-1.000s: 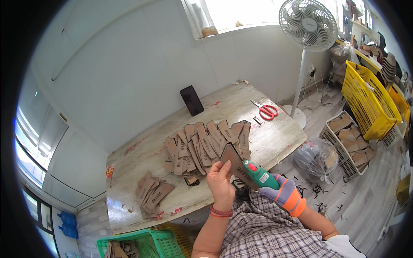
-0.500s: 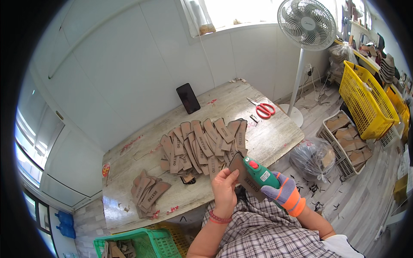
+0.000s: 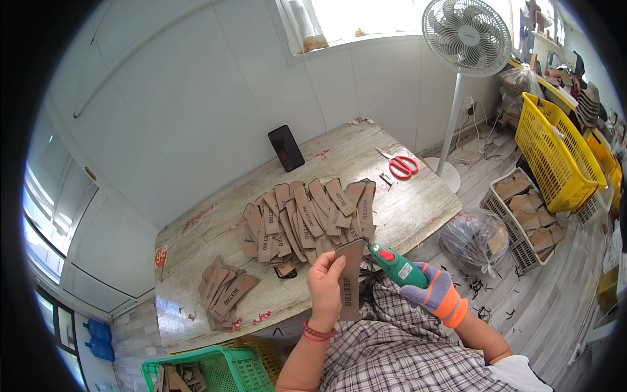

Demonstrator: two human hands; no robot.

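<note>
The bare left hand (image 3: 324, 282) pinches a long brown leather strip (image 3: 350, 278) upright (long axis vertical); the gloved right hand (image 3: 434, 292) grips a green hand tool (image 3: 397, 265), tip touching the strip's upper right edge.

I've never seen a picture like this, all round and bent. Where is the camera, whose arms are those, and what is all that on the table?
The camera sits on a person's head and looks down, and its wide lens bends straight edges. The two arms rising from the bottom are that person's own. The bare left hand holds up a brown leather strip. The gloved right hand grips a green handheld tool whose tip meets the strip's top edge. On the wooden table lie a fanned pile of strips, a smaller pile, red scissors and a dark phone leaning against the wall. A fan and a yellow basket stand to the right.
</note>
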